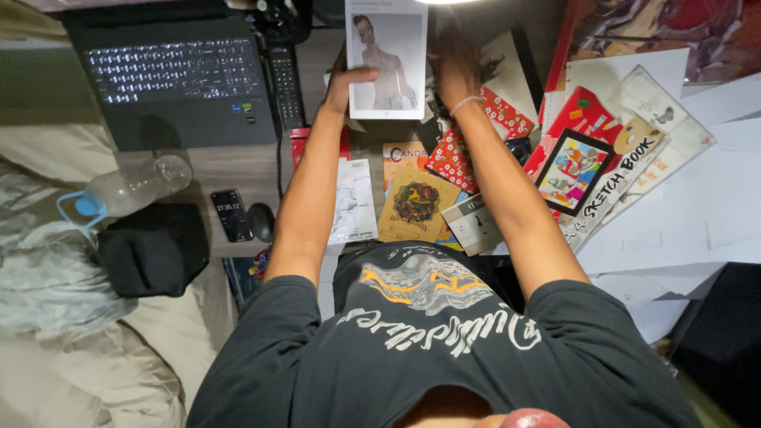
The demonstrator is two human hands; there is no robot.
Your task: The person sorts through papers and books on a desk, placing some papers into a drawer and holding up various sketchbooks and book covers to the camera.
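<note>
Both hands were raised to the far edge of the cluttered desk, holding up a white-bordered rectangular print of a figure drawing [388, 59]: the left hand [346, 81] gripped its left edge, thumb laid across the front, while the right hand [453, 71] sat at its right edge in shadow, so whether those fingers were clamped on it could not be told. That one print looked lifted and under inspection, while the sketchbooks [590, 170], the patterned red cloth [468, 147] and the loose white sheets [697, 214] lay unsorted below.
</note>
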